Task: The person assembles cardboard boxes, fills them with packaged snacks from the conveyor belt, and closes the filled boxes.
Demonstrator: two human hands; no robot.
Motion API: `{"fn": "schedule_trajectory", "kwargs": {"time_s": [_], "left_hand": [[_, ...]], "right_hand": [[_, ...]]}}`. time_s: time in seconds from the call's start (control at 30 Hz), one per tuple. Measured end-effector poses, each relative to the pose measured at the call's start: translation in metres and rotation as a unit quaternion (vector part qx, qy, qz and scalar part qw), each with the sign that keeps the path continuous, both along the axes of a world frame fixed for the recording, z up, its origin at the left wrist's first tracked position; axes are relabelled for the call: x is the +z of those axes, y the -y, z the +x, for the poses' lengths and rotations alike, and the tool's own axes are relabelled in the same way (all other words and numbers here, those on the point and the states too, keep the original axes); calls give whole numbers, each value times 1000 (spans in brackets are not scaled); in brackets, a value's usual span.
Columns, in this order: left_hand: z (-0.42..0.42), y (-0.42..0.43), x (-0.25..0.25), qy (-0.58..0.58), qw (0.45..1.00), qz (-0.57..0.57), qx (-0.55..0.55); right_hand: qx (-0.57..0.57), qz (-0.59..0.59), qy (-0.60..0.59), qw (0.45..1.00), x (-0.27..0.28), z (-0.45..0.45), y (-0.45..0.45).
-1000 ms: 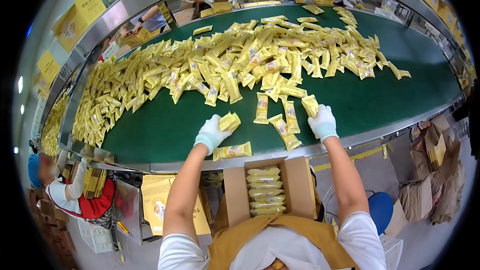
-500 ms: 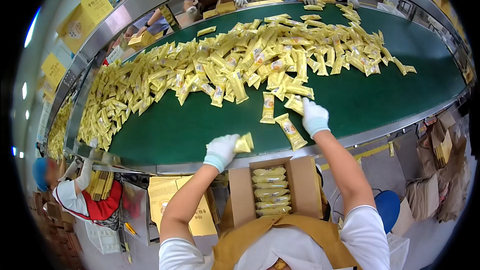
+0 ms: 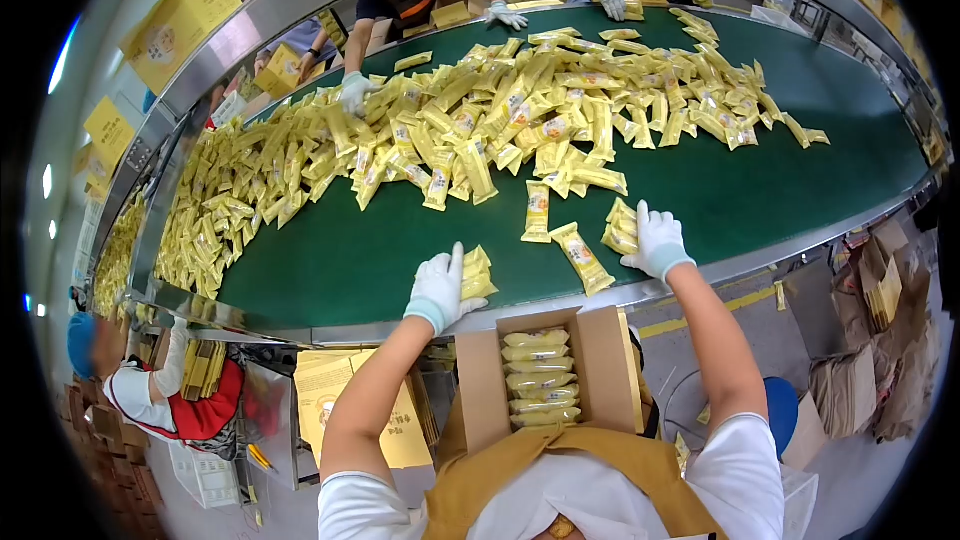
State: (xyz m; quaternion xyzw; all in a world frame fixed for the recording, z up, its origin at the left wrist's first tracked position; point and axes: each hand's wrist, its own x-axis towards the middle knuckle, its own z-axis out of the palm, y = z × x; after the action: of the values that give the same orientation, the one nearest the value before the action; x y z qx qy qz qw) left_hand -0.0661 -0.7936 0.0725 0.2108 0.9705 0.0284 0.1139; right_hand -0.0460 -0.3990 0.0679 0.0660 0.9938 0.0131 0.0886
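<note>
My left hand (image 3: 437, 287), in a white glove, rests at the near edge of the green belt (image 3: 400, 240), thumb and forefinger stretched apart. Against its right side lies a small group of yellow wrapped snack packets (image 3: 478, 273). My right hand (image 3: 660, 242), also gloved, has its fingers extended and its thumb spread, beside another small stack of packets (image 3: 621, 228). Both hands touch their packets without closing round them. Between the hands lie two single packets, one tilted (image 3: 581, 259) and one more upright (image 3: 537, 212). Below, an open carton (image 3: 480, 380) holds a column of packets.
A large heap of packets (image 3: 480, 110) covers the belt's middle and left. Co-workers' gloved hands (image 3: 357, 93) reach in from the far side. A metal rail (image 3: 720, 278) edges the belt. Flattened yellow cartons (image 3: 400, 430) lie at left; a blue stool (image 3: 775, 420) stands right.
My left hand has loosened its grip and spread its fingers beside grouped packets. My right hand has moved right and nearer, with packets stacked beside it. A co-worker's hand has reached onto the heap.
</note>
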Motion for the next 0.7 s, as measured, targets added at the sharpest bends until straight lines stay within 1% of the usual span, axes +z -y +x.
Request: {"fn": "schedule_trajectory", "kwargs": {"time_s": [0.03, 0.13, 0.17, 0.2, 0.27, 0.33, 0.37, 0.4, 0.43, 0.47, 0.5, 0.53, 0.6, 0.67, 0.7], "left_hand": [[-2, 2, -9, -51, 998, -15, -14], [-5, 3, -19, -60, 996, -61, -27], [-7, 2, -19, -25, 996, -87, -20], [-8, -1, -13, -5, 996, -92, -12], [-9, -6, 2, 36, 994, -103, 2], [-18, -7, 1, 35, 997, 21, 62], [-25, -6, -4, 34, 992, 84, 92], [-48, 3, -31, 105, 932, 343, 54], [-51, -7, -20, 223, 822, 506, 135], [-55, -21, -11, 328, 663, 640, 210], [-60, -32, -1, 355, 587, 692, 226], [-71, -47, 0, 358, 540, 725, 235], [-91, -77, 3, 384, 528, 725, 219], [-108, -111, 5, 379, 600, 669, 219], [-115, -125, 4, 387, 657, 621, 182]], "right_hand": [[-25, 42, 13, 999, 8, -7, 3], [-103, -40, -8, 994, 39, -20, 14], [-105, -87, -27, 990, 46, -21, 20], [-109, -143, -10, 984, 53, -23, 28], [-79, -242, 44, 966, 47, -32, 43], [-62, -252, 50, 964, 35, -30, 68], [-59, -235, 82, 967, 31, -29, 81], [-61, -248, 102, 961, 26, -24, 90], [-53, -254, 78, 963, 16, -20, 96], [-45, -259, 56, 963, 8, -17, 102], [-20, -268, 59, 961, 11, -11, 105], [13, -231, 98, 968, 21, -7, 109], [76, -175, 82, 978, 19, 0, 112], [127, -169, 88, 973, 24, 3, 107], [152, -164, 92, 970, 26, 4, 104]]}}
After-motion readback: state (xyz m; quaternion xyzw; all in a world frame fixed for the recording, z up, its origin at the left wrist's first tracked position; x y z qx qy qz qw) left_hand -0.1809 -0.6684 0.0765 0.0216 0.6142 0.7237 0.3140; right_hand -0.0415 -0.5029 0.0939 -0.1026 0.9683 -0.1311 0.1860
